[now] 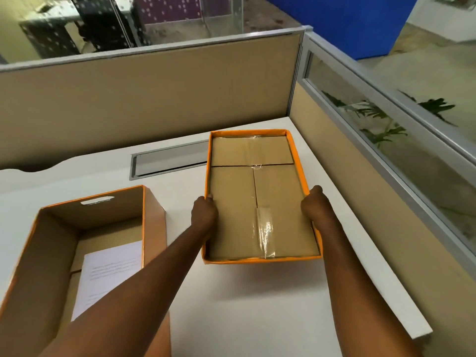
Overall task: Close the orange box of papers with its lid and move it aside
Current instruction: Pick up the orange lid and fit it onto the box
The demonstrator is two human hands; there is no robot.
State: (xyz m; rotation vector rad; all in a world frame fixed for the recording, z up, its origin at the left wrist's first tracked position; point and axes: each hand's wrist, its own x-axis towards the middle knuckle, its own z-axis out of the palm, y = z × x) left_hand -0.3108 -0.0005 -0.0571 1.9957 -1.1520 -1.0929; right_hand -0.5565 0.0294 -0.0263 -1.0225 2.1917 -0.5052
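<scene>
The orange lid (257,194) lies upside down, its brown cardboard inside facing up, with a strip of clear tape near its front. My left hand (203,211) grips its left rim and my right hand (314,204) grips its right rim. Its near end seems lifted slightly off the white desk (244,305). The open orange box (154,220) stands at the lower left, with white printed papers (108,274) lying on its bottom. My left forearm crosses over the box's near right corner.
A metal cable slot (167,161) is set in the desk behind the box and left of the lid. Beige partition walls (154,99) close off the back and right sides. The desk's right edge runs close beside the lid.
</scene>
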